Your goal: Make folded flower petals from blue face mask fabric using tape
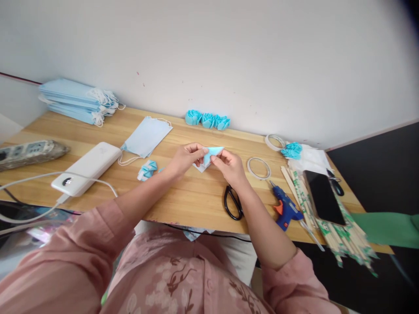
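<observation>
Between my two hands, above the middle of the wooden table (183, 196), is a folded piece of blue and white mask fabric (213, 151). My left hand (190, 158) pinches its left side between thumb and fingers. On the right, my right hand (230, 165) is closed on the other side, thumb on top. Left of my hands lie folded blue-and-white pieces (148, 170), one partly covered by my left wrist. Black-handled scissors (233, 203) rest beside my right forearm, which hides part of them.
Blue fabric roses (207, 120) stand by the wall. Flat masks (147, 136) and a mask stack (78, 101) lie left, with a power bank (87, 169) and power strip (29, 152). Right are tape rolls (258, 158), a glue gun (284, 206), wrapped chopsticks (340, 242) and a phone (324, 196).
</observation>
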Available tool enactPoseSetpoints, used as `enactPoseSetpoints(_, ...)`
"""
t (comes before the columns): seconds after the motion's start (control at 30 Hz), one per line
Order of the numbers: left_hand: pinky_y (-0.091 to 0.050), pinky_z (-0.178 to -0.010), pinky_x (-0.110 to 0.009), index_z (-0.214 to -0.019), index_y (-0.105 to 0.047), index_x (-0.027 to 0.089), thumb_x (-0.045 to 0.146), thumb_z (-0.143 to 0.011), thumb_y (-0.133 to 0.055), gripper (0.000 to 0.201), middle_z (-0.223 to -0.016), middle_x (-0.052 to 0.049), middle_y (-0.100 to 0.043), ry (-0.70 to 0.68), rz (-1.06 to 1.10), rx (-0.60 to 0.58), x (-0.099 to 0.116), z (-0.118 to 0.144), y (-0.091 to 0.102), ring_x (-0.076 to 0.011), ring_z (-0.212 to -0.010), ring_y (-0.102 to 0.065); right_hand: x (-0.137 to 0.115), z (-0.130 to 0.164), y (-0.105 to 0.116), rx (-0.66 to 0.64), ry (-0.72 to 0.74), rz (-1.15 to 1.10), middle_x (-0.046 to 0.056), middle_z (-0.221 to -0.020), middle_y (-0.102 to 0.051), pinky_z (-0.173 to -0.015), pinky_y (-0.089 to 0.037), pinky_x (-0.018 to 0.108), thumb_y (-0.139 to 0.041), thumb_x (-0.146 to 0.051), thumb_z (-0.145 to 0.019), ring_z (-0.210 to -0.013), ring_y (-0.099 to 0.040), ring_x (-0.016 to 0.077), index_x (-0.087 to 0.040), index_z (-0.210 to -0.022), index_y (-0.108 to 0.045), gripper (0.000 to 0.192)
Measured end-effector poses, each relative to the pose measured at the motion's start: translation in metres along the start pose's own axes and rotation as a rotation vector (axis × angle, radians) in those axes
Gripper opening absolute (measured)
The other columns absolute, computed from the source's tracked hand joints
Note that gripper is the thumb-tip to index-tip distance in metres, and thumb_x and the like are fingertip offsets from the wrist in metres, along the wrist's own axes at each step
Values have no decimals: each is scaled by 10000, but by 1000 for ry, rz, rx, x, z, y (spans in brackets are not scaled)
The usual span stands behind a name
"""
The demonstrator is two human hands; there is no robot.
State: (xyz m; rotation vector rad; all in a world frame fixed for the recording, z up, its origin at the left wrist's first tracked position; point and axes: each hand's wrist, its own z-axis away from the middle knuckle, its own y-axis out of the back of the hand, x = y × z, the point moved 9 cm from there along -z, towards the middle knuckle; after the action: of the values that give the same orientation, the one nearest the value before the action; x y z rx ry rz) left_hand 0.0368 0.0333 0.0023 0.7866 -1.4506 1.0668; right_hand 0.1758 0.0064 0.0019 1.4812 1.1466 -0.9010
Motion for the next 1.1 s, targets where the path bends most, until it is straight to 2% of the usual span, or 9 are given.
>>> enactPoseSetpoints(0.23,-414,-550,-219,-658,-601,143,435,-738,-741,334,-644,-1,-598,-34,90,70,-1,-5,13,-72,-541,-510,-8,2,3,29,-23,35,-19,-671,-621,-636,-421,262,-651,-357,-790,-618,-525,119,-189,-696,-613,197)
enactPoseSetpoints(0.37,-411,-534,-214,-707,-603,140,507,-744,-729,390,-692,-4,-601,-5,180,41,0,-5,10,-74,-557,-527,-8,2,4,47,-32,38,-26,-646,-597,-607,-406,253,-648,-384,-790,-598,-493,111,-188,-687,-594,227)
enactPoseSetpoints(0.47,-415,-525,-217,-721,-599,142,550,-724,-737,430,-701,-5,-600,23,148,13,-1,-3,5,-87,-577,-542,-11,3,5,56,-36,26,-24,-652,-593,-597,-408,247,-643,-392,-794,-604,-492,112,-188,-702,-595,228)
enactPoseSetpoints(0.63,-427,-551,-222,-772,-612,148,458,-654,-805,383,-675,15,-599,52,67,-32,-5,-1,-1,-90,-578,-545,-15,3,8,84,-36,10,-19,-666,-601,-605,-437,251,-641,-393,-789,-618,-513,122,-193,-737,-613,208)
enactPoseSetpoints(0.8,-431,-561,-223,-763,-614,147,401,-668,-776,316,-646,15,-604,62,75,-35,-3,0,-2,-89,-573,-543,-12,2,7,77,-29,-11,-10,-688,-622,-642,-455,257,-650,-397,-784,-653,-554,131,-190,-747,-625,211)
enactPoseSetpoints(1.1,-430,-546,-213,-720,-609,144,321,-739,-697,199,-615,3,-596,49,47,14,-3,-2,3,-89,-551,-536,-11,1,4,46,-32,-3,-20,-653,-607,-619,-455,262,-643,-389,-783,-598,-531,120,-199,-695,-587,217)
